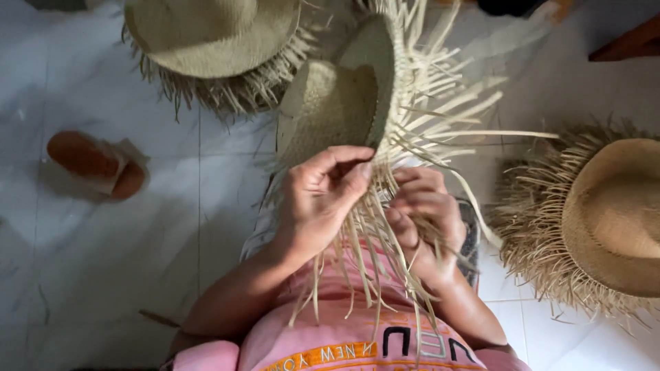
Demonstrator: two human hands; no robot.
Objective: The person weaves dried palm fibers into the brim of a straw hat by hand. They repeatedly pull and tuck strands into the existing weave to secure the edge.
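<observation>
A pale woven straw hat (330,106) with long loose strands at its brim is held up in front of me, tilted on its side. My left hand (323,196) grips the brim edge, thumb and fingers pinching the strands. My right hand (423,213) is closed around a bundle of loose straw strands (375,240) just right of the left hand. The strands hang down over my pink shirt (344,343).
A straw hat with a frayed brim (213,41) lies on the white tiled floor (103,261) at the top left. Another similar straw hat (605,220) lies at the right. An orange-brown sandal (96,165) sits at the left. A dark wooden edge (632,42) shows top right.
</observation>
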